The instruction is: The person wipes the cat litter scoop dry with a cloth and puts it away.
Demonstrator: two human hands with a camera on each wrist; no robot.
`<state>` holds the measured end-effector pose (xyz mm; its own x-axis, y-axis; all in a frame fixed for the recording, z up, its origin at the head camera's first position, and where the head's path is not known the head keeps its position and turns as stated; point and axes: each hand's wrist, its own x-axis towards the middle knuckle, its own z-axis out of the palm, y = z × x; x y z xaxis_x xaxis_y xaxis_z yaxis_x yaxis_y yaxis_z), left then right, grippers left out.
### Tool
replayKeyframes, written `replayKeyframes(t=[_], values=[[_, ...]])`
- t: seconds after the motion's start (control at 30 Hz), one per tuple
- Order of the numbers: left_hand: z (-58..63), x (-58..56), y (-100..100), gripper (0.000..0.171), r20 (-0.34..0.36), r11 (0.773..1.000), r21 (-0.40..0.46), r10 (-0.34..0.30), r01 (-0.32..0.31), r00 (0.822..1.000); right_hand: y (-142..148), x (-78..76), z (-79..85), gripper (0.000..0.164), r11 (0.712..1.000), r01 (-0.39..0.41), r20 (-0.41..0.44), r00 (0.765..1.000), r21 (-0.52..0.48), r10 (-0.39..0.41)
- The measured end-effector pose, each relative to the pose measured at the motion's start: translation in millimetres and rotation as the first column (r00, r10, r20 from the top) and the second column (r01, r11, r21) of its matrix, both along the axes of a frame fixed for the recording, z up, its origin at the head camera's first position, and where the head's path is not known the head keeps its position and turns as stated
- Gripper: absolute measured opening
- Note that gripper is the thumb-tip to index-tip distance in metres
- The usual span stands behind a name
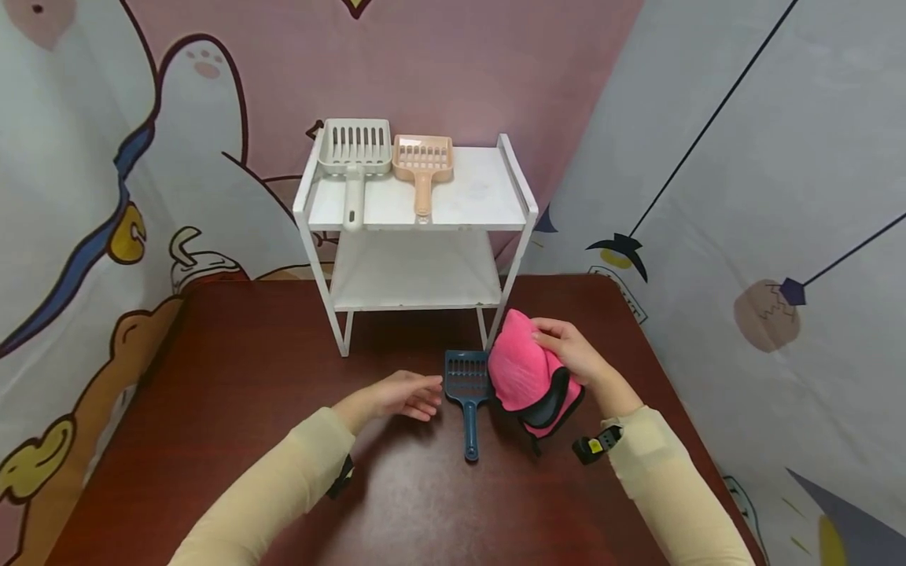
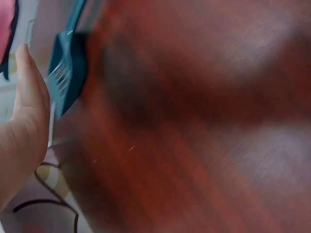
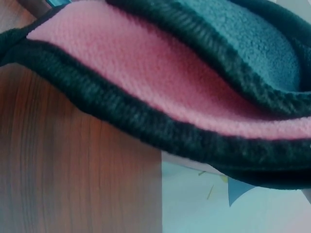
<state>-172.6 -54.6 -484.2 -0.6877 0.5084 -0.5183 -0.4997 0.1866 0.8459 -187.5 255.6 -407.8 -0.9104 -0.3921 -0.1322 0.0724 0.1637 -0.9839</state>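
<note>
A dark blue litter scoop (image 1: 470,417) lies on the brown table, slotted end toward the white shelf. My left hand (image 1: 403,393) hovers just left of it, fingers extended and holding nothing. In the left wrist view the same scoop (image 2: 77,63) shows beyond that hand (image 2: 30,107). My right hand (image 1: 569,350) pinches the upper edge of a folded pink plush cloth (image 1: 517,362) with black trim, right beside the scoop. Close up in the right wrist view, the cloth (image 3: 121,63) nearly fills the upper half and hides the fingers.
A white two-tier shelf (image 1: 418,296) stands at the table's back. On its top tier lie a cream litter scoop (image 1: 354,192) and a peach litter scoop (image 1: 423,189), side by side. The table (image 1: 233,393) meets cartoon-printed walls at the back and sides.
</note>
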Motion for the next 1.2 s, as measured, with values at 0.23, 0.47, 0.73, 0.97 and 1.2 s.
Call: replayKeyframes(t=[0.23,0.47,0.73,0.97,1.2], values=[[-24.5,11.7,11.3,0.056,0.058,0.999,-0.039,-0.018,0.021,0.998,1.2,0.0,-1.1,0.024,1.0,-0.001,0.0,1.0,0.01,0.001],[-32.7,21.0,23.8,0.052,0.078,0.999,-0.044,-0.024,0.028,0.997,1.2,0.3,-1.6,0.025,1.0,-0.001,0.014,1.0,0.004,0.001],[-44.5,23.2,36.1,0.05,0.074,0.998,-0.058,-0.001,0.005,0.997,2.2,1.1,-2.7,0.034,1.0,0.003,0.024,1.0,0.024,-0.004],[-48.5,28.5,46.9,0.048,0.105,0.999,-0.034,-0.008,0.012,0.994,3.5,0.6,-5.0,0.029,1.0,-0.007,0.023,1.0,0.011,0.006],[-53.7,30.2,52.5,0.041,0.144,1.0,0.0,0.004,-0.004,0.99,5.4,-0.2,-4.7,0.03,1.0,0.0,0.016,1.0,0.011,0.0]])
